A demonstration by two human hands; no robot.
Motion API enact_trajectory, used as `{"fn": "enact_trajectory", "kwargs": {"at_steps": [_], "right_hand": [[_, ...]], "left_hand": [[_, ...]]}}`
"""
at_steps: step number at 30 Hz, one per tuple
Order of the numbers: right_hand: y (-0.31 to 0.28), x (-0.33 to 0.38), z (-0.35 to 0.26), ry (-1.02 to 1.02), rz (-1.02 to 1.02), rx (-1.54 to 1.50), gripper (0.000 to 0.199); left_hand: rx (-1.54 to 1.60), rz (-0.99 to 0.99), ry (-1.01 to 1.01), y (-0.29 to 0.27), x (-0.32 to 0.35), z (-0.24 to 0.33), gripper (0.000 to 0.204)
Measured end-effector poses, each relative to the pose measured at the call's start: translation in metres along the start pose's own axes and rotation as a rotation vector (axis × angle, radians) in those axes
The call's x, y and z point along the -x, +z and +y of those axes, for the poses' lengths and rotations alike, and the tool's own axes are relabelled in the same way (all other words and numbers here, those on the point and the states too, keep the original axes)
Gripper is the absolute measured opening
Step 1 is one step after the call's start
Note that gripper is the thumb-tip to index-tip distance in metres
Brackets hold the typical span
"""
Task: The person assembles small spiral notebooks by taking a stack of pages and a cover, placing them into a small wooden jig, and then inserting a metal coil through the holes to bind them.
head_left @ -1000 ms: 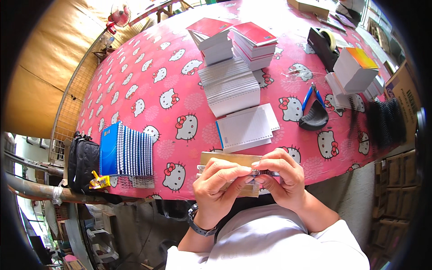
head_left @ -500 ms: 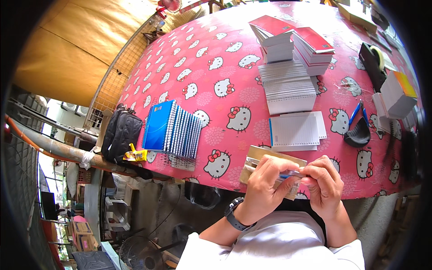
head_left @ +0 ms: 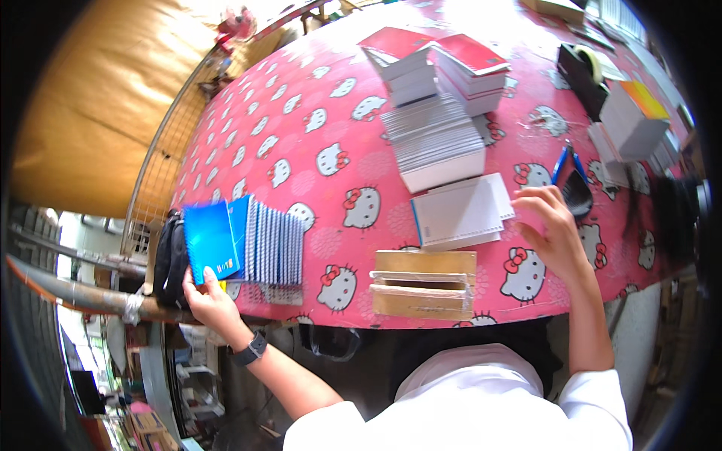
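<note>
Blue spiral notebook (head_left: 210, 240) pinched in my left hand (head_left: 213, 301), at the outer end of the upright blue row (head_left: 271, 242), left of the cardboard block (head_left: 425, 283). Right hand (head_left: 555, 229) open, fingertips touching the white notebook stack (head_left: 460, 213) beyond the block. Step looks like filing a finished book; next calls for lifting one white book.
</note>
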State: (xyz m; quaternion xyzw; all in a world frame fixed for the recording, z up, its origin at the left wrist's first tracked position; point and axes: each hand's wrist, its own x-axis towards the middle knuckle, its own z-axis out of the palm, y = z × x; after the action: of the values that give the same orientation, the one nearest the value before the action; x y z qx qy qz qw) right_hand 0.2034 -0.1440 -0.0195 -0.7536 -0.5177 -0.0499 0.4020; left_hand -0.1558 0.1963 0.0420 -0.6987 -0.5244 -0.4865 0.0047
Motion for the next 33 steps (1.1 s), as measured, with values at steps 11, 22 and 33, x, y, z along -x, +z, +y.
{"fn": "enact_trajectory", "kwargs": {"at_steps": [11,22,33], "right_hand": [[0.049,-0.023,0.026,-0.175,-0.251,0.210,0.039],[0.046,-0.048,0.028,-0.150,-0.420,0.134,0.046],[0.016,-0.039,0.034,0.343,-0.449,-0.038,0.068]], "left_hand": [[0.414,-0.187,0.518,0.023,0.068,0.112,0.023],[0.514,-1.121,1.056,0.109,0.103,0.195,0.023],[0.295,-1.200,1.147,0.150,0.126,0.199,0.043]]}}
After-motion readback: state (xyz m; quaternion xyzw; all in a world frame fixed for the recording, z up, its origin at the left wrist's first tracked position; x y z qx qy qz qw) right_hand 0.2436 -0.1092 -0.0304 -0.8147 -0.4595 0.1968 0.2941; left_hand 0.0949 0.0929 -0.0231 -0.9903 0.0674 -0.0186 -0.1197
